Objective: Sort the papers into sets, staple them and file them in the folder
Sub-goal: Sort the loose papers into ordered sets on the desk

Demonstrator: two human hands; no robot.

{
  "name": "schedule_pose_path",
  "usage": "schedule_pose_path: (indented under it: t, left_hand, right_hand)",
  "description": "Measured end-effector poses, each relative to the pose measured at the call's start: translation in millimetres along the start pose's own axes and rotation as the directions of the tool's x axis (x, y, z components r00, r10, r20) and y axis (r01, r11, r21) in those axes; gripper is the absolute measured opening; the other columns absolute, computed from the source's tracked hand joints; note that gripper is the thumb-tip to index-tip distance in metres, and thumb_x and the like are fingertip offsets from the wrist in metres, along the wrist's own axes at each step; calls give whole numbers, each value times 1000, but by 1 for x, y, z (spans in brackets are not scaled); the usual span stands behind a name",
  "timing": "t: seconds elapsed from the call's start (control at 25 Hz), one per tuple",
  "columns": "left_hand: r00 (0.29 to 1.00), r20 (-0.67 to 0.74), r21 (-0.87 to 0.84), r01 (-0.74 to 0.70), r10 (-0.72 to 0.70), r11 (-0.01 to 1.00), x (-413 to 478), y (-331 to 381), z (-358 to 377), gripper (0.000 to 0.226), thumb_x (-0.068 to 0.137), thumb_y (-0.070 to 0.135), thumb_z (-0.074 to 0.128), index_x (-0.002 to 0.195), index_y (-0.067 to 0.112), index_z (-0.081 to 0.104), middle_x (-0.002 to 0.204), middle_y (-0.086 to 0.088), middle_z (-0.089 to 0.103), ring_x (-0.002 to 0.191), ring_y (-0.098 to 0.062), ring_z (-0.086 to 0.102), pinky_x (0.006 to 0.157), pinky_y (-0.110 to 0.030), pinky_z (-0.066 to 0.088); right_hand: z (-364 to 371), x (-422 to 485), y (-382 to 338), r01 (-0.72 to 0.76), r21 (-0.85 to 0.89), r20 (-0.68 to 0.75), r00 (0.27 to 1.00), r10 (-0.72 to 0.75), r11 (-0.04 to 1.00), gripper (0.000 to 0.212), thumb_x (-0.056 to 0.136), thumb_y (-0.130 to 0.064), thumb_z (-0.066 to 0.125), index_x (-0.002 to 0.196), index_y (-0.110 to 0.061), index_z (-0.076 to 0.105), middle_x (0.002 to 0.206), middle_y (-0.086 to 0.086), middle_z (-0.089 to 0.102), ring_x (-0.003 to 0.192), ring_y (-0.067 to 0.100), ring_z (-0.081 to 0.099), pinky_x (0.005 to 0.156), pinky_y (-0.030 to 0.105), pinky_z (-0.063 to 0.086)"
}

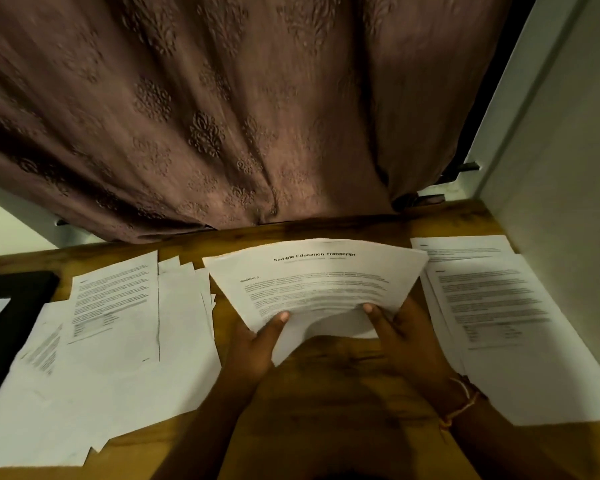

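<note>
A set of white papers (pixel 319 278) headed "Sample Education Transcript" is held up over the middle of the wooden table (pixel 326 375). My left hand (pixel 253 344) grips its lower left edge, thumb on top. My right hand (pixel 402 337) grips the lower right edge the same way. A loose spread of printed sheets (pixel 118 306) covers the table's left side. A neater pile of printed pages (pixel 492 306) lies on the right. A black folder (pixel 11 306) sits at the far left edge, partly under the sheets. No stapler is in view.
A brown patterned curtain (pixel 222 116) hangs right behind the table's far edge. A white wall panel (pixel 561 150) closes in the right side. The bare wood shows between the two piles, below my hands.
</note>
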State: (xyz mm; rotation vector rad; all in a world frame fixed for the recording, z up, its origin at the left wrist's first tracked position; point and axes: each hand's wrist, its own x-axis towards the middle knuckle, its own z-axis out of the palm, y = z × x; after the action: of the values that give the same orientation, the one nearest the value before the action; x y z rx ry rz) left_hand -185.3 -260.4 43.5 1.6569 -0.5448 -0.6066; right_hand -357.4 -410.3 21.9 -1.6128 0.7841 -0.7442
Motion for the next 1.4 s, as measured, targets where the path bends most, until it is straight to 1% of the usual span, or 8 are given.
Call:
schedule_pose_path:
  t: [0.12, 0.36, 0.56, 0.68, 0.84, 1.0, 1.16, 1.4]
  left_hand:
    - [997, 68, -23, -28, 29, 999, 9, 2, -2, 45, 87, 23, 72, 127, 36, 55, 117, 22, 65, 106, 6, 65, 74, -9, 53]
    - [995, 85, 37, 54, -57, 998, 17, -28, 9, 46, 88, 25, 72, 127, 40, 54, 120, 23, 63, 111, -4, 63, 72, -10, 54]
    - [981, 156, 35, 107, -111, 994, 23, -39, 7, 45, 91, 28, 71, 129, 48, 54, 123, 25, 65, 117, -3, 62, 93, -26, 55]
    - [975, 177, 44, 129, -135, 991, 23, -38, 13, 44, 92, 31, 69, 130, 46, 54, 124, 22, 67, 115, -4, 64, 90, -26, 56]
    - [986, 107, 58, 123, -129, 991, 36, -37, 20, 38, 88, 40, 72, 124, 33, 61, 117, 8, 72, 102, -15, 72, 84, -42, 62]
    - [986, 71, 199, 134, -151, 971, 47, -58, 50, 42, 96, 38, 63, 134, 28, 50, 128, 4, 64, 112, -16, 66, 88, -36, 58]
    - [978, 55, 290, 176, -200, 941, 67, -74, 67, 45, 100, 26, 59, 142, 18, 45, 137, -8, 59, 119, -28, 62, 97, -47, 54]
    - [984, 78, 492, 100, -158, 865, 88, -89, 75, 42, 102, 7, 52, 144, 12, 48, 138, -13, 59, 121, -31, 61, 91, -34, 53]
  right_hand:
    - [-8, 9, 0, 28, 26, 25, 999, -28, 999, 48, 91, -31, 66, 135, -19, 54, 126, -9, 65, 119, 2, 59, 95, 20, 53]
    - [-1, 5, 27, -167, -109, 25, 985, 170, 980, 42, 87, -46, 58, 125, -29, 55, 110, -22, 62, 108, 1, 60, 72, 5, 45]
    - [-4, 7, 34, -228, -221, 31, 970, 240, 948, 52, 93, -46, 54, 136, -16, 49, 127, -1, 62, 113, 14, 60, 84, 19, 51]
    - [-7, 9, 31, -257, -245, 27, 962, 272, 935, 43, 98, -41, 53, 132, -16, 48, 126, 2, 60, 114, 21, 62, 87, 31, 55]
    - [-19, 14, 24, -233, -239, -13, 971, 237, 943, 41, 100, -41, 51, 136, -23, 42, 114, -12, 56, 98, 8, 60, 78, 26, 54]
    - [-20, 19, 51, -333, -361, -2, 934, 357, 871, 47, 102, -37, 48, 145, -23, 33, 126, 3, 60, 108, 26, 64, 88, 49, 58]
    - [-18, 38, 65, -395, -411, -50, 909, 413, 821, 45, 101, -27, 53, 143, -19, 39, 137, 8, 56, 122, 29, 57, 99, 47, 52]
    - [-13, 58, 80, -427, -587, -166, 895, 414, 688, 39, 101, -26, 54, 136, -13, 45, 134, 11, 56, 121, 29, 56, 101, 42, 49]
